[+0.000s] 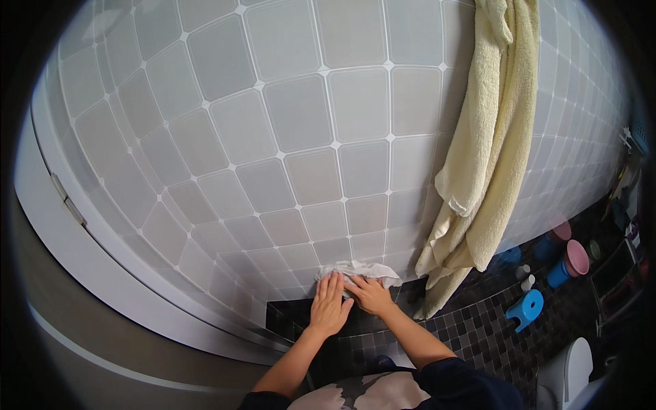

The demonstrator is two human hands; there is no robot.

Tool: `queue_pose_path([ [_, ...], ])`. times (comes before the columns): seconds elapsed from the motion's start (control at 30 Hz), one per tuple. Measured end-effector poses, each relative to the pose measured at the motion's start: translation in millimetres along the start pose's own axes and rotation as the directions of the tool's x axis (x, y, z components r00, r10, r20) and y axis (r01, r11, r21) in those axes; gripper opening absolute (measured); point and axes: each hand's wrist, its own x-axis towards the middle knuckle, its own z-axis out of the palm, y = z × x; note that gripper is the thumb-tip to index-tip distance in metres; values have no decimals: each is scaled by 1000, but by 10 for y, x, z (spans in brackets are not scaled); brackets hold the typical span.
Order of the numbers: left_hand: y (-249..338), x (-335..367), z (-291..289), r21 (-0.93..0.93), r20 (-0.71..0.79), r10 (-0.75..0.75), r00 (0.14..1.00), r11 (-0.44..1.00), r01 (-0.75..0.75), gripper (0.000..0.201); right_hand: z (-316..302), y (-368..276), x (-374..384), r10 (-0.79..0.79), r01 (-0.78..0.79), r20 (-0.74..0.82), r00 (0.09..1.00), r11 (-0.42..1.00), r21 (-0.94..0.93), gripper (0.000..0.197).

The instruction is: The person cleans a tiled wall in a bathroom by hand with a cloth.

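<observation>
Low on the tiled wall (297, 102), a crumpled white cloth (386, 275) lies pressed against the tiles under both my hands. My left hand (329, 305) rests flat on the cloth's left part, fingers stretched upward and thumb out toward the other hand. Just beside it, my right hand (371, 296) holds the cloth, its fingers over the middle and the palm side hidden. Part of the cloth sticks out above and to the right of my fingers.
A long pale yellow towel (488, 150) hangs close on the right. Beyond it, a blue stool (526, 309), a pink basin (577, 257) and a white toilet (577, 369) stand on the dark tiled floor (471, 328). A white door frame (116, 273) curves along the left.
</observation>
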Motion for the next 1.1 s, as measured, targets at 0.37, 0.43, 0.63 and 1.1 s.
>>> queue_pose_path([
  [0.37,837,1371,-1179,422,-422,519,744,838,-345,54,-1338,126,1000,-27,-46,-757,653,996,-75,40],
  [0.43,844,1470,-1150,466,-430,560,708,810,-357,54,-1411,179,1030,-70,-96,-790,609,982,-161,40],
  [0.63,65,824,-216,419,-302,457,837,852,-314,57,-287,190,425,-43,-29,-554,832,992,-121,42],
  [1.1,-1162,-379,-124,-50,-524,-349,777,923,380,68,-93,-1105,1168,-197,216,-90,976,865,452,32],
])
